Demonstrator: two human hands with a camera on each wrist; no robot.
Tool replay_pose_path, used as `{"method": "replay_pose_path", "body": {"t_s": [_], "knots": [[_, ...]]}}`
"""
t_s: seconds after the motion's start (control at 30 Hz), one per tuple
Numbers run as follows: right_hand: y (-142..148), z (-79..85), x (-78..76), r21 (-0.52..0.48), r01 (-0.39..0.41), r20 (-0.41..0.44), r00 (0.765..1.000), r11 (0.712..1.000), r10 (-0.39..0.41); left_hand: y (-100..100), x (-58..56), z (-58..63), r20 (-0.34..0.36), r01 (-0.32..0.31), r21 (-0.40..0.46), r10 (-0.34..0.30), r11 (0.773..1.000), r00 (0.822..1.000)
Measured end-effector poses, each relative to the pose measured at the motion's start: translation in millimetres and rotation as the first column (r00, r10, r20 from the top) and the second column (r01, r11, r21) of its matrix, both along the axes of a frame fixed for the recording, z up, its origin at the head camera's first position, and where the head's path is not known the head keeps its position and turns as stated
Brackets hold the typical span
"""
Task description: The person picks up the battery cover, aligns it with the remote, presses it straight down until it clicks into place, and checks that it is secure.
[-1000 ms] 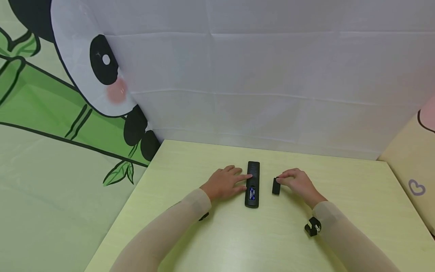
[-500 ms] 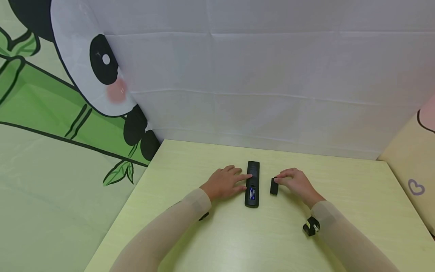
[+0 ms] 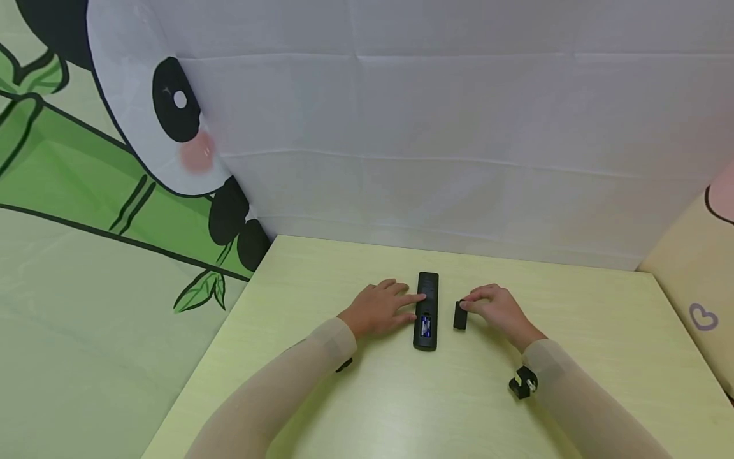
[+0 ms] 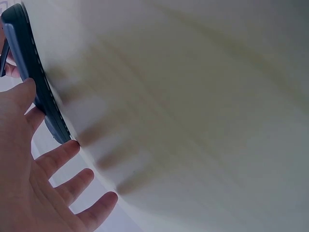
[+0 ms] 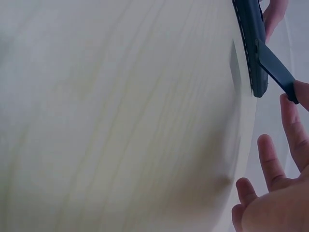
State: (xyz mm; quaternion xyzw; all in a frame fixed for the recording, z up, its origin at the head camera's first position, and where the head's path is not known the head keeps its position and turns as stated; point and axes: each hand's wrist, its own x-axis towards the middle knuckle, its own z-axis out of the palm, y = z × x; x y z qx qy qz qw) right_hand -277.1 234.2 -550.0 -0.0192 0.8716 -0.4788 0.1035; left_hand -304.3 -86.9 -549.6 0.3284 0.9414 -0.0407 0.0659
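Observation:
A black remote control lies back side up on the table, its battery compartment uncovered and blue batteries showing inside. My left hand rests on it from the left, index finger across its back and thumb at its side; the other fingers are spread. To the right of the remote, my right hand pinches the black battery cover by its far end between thumb and index finger. Held tilted, the cover shows in the right wrist view. In the head view a gap separates it from the remote.
A pale yellow wooden table spreads under both hands. Behind it hangs a white cloth backdrop, with a panda and bamboo print at the left. Dark wrist-worn devices show at both sleeves, such as the right wrist device.
My right hand has shifted slightly left with the battery cover, closer to the remote control. The left hand and the remote have stayed in place.

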Motion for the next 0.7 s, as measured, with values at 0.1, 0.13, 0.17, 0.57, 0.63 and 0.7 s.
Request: {"method": "replay_pose_path", "body": {"t_s": [0.1, 0.13, 0.17, 0.57, 0.63, 0.7], "knots": [[-1, -0.9, -0.6, -0.005, -0.002, 0.001, 1.000, 1.000, 0.002, 0, -0.6, 0.0, 0.005, -0.001, 0.001, 0.001, 1.000, 1.000], [-2, -1.2, -0.7, -0.006, -0.004, -0.001, 1.000, 1.000, 0.004, 0, -0.9, -0.2, 0.005, -0.002, 0.002, 0.002, 1.000, 1.000], [-3, -1.6, -0.9, -0.008, -0.005, -0.001, 1.000, 1.000, 0.005, 0, -1.2, -0.6, 0.006, -0.003, 0.001, 0.003, 1.000, 1.000], [-10, -2.6, -1.5, 0.002, -0.031, -0.009, 0.999, 1.000, 0.031, 2, -1.6, 0.4, 0.009, -0.011, -0.011, 0.011, 1.000, 1.000], [-11, -3.2, -1.8, 0.006, -0.032, -0.010, 0.999, 0.999, 0.032, 2, -1.5, 0.6, 0.007, -0.009, -0.011, 0.009, 1.000, 1.000], [-11, -3.7, -2.1, 0.006, -0.032, -0.010, 0.999, 0.999, 0.032, 2, -1.2, 0.5, 0.003, -0.006, -0.011, 0.006, 1.000, 1.000]]}}
